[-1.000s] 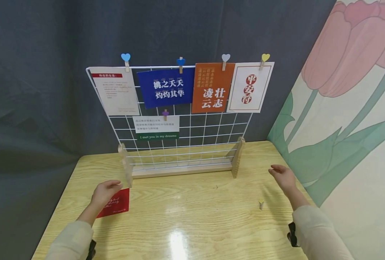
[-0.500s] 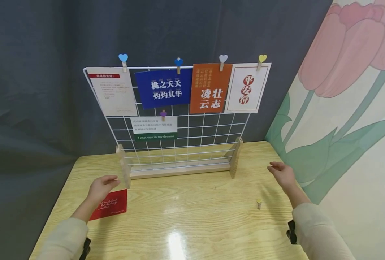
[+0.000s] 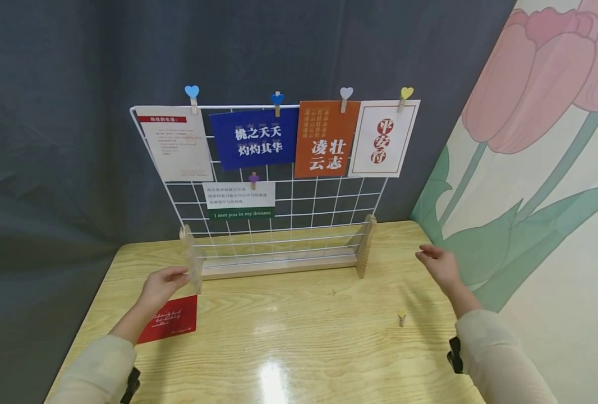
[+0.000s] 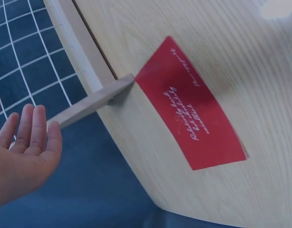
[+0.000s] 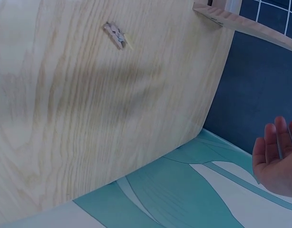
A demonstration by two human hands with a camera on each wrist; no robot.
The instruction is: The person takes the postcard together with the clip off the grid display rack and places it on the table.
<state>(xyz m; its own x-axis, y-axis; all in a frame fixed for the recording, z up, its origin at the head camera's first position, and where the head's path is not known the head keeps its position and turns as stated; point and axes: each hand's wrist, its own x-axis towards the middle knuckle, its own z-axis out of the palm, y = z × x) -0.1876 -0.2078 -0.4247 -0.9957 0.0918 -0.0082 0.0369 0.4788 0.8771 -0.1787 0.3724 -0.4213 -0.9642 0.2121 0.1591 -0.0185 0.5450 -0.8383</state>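
A dark curtain (image 3: 238,45) hangs across the back of the room, and on the right a tulip mural (image 3: 551,168) comes down beside the pale wood-grain tabletop (image 3: 334,342). Toward the back stands a white wire rack (image 3: 279,267) on a wooden base; along its top I see, left to right, a red-banded white card (image 3: 178,148), a slightly tilted blue card (image 3: 253,137), an orange card (image 3: 327,137) and a red-bordered white card (image 3: 392,146), each with a heart-topped clip, and below the blue one a white-and-green card (image 3: 239,201) with a purple heart clip (image 3: 253,179). The person's left hand (image 3: 161,287) is raised beside the rack's left foot, fingers loosely bent and slightly apart; from here I can't tell whether the fingertips touch the wood. A red card (image 3: 175,320) with white script lies flat on the tabletop, on the near side of those fingers and below them; the head view has its left end partly hidden by the wrist, while the left wrist view shows it clear of the fingers. The right hand (image 3: 441,268) hangs in the air beyond the rack's right end, its fingers gently curved and parted. A little yellow-topped clothespin (image 3: 402,320) lies on the tabletop nearer the person, to the left of those fingers and well apart from them.
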